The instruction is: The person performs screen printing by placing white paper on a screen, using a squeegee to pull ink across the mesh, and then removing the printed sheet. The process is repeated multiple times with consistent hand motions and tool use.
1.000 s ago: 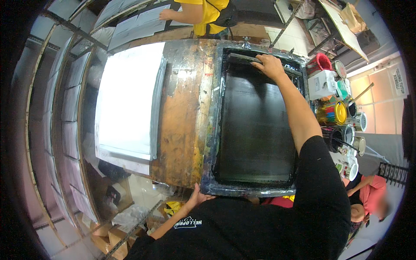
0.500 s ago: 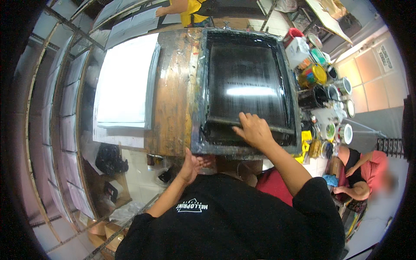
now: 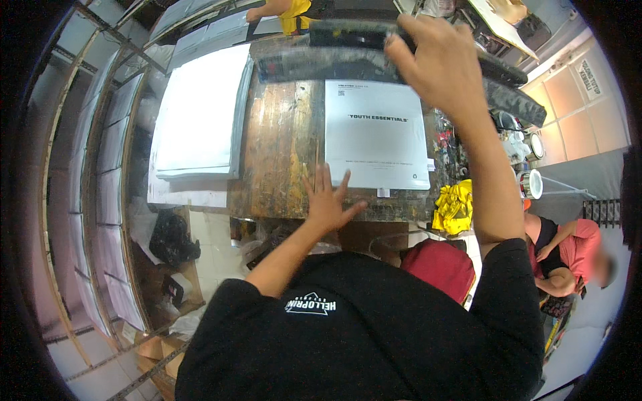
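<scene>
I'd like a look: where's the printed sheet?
In the head view, the printed sheet lies on the table, right of the paper stack, left hand at its near left corner.

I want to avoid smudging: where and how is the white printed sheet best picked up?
Probably pinch the white printed sheet by its near left corner, coming from the near side. It lies flat, that corner looks free of print, and the open left hand is there; the raised frame crowds its far edge.
</scene>
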{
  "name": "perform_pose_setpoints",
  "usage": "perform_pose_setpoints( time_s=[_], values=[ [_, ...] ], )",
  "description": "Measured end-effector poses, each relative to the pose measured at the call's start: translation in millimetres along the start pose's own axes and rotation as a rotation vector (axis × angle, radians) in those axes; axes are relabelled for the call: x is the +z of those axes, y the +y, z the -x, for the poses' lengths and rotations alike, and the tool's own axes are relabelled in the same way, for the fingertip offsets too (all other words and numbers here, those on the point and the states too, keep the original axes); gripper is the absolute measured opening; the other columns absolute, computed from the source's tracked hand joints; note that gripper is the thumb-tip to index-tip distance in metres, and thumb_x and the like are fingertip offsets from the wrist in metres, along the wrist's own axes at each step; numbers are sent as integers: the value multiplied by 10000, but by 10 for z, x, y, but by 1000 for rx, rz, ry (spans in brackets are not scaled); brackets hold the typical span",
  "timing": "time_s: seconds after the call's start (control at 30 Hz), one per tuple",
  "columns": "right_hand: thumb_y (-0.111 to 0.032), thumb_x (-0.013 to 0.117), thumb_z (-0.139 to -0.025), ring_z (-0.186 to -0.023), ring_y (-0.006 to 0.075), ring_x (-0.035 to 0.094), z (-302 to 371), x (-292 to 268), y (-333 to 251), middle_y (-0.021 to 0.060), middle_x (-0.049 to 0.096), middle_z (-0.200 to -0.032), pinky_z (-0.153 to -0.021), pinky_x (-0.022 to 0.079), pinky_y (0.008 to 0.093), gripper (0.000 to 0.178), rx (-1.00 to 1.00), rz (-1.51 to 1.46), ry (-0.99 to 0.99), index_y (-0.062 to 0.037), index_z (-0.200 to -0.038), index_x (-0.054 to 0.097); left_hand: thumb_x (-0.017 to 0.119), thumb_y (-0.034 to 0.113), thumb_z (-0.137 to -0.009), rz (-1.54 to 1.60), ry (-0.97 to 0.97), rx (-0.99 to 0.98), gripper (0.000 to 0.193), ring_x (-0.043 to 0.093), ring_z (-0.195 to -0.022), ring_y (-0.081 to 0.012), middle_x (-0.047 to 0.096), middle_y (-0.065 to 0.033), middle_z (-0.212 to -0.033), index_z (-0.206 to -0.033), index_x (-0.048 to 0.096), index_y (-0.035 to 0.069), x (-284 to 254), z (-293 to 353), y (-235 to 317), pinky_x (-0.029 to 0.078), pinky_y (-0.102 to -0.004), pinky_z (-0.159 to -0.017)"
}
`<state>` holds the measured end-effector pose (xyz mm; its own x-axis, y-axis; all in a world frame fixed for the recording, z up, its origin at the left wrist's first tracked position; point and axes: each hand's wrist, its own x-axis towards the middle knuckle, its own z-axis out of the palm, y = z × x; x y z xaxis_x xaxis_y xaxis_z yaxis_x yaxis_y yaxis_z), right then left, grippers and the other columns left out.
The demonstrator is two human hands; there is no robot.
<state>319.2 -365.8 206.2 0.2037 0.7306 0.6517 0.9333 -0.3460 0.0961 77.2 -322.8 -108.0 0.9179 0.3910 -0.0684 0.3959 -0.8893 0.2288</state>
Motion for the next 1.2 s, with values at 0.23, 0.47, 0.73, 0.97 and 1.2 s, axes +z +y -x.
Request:
perform_pose_setpoints(
  time_s=[0.23,0.47,0.73,0.97,1.2],
  values=[
    [-273,541,-874,-708,409,627,-648,-192,81,264,617,-750,-711,499,487,347,120,-202,20,57,-796,612,328,914,-845,-46,-194,-57,1214,1,-1586,-389,135,-296,-1674,-1596,251,-36,386,-24,198,-173,-749,-1124],
    [-237,483,-949,-787,407,619,-1151,-90,528,217,646,-844,-739,497,478,289,-196,1,-2,17,-880,602,795,361,-858,452,407,137,564,644,-1193,-317,687,-161,-1289,-1280,643,19,-786,-894,262,422,-481,-1066],
    [-310,473,-957,-762,372,594,-1268,-209,245,204,626,-789,-732,472,477,395,213,-164,-60,33,-820,615,714,46,-883,838,525,-417,386,697,-1038,-192,731,-132,-1210,-1267,697,14,-1059,-559,-1205,558,-335,-880],
    [-310,514,-908,-602,281,559,-1136,-230,29,171,559,-648,-609,451,433,396,236,-27,11,48,-756,594,693,8,-752,210,327,-530,647,756,-805,-233,693,-170,-1274,-1387,591,85,-1711,-251,-3901,584,-363,-761],
    [-354,578,-914,-802,389,635,-611,-113,151,216,662,-899,-727,462,475,407,214,-95,12,-19,-1145,586,775,346,-919,815,486,-324,577,663,-1163,-251,706,-190,-1257,-1332,635,-32,-2287,-898,-2134,495,-364,-1002]
  ],
)
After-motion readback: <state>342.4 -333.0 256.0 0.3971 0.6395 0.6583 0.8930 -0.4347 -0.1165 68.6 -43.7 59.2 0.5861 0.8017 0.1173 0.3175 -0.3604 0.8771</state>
